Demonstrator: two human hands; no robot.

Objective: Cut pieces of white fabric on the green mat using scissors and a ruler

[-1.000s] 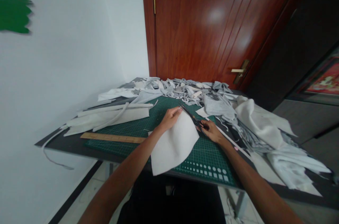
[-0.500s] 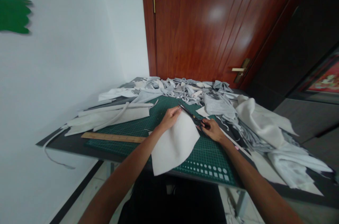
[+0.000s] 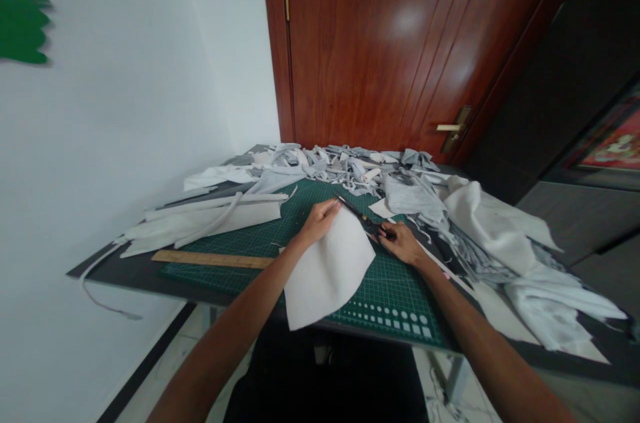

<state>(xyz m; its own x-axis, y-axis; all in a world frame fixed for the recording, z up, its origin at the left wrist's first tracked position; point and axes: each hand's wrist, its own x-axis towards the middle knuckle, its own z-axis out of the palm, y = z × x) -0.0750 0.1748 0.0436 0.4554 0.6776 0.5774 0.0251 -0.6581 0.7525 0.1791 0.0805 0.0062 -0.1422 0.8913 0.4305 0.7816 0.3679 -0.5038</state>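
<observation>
A white fabric piece (image 3: 327, 269) lies on the green cutting mat (image 3: 390, 289) and hangs over the table's near edge. My left hand (image 3: 316, 223) pinches the fabric's far corner. My right hand (image 3: 400, 243) grips the handles of black scissors (image 3: 361, 217), whose blades run along the fabric's right edge up to its far corner.
A wooden ruler (image 3: 213, 259) lies at the mat's left. Long white strips (image 3: 200, 223) lie left of the mat, a heap of grey and white scraps (image 3: 360, 169) at the back, larger white fabric (image 3: 505, 243) on the right. A wooden door (image 3: 390, 43) stands behind.
My right hand with the scissors has crept slightly forward along the fabric's edge. The left hand keeps its hold; the view shifted a little.
</observation>
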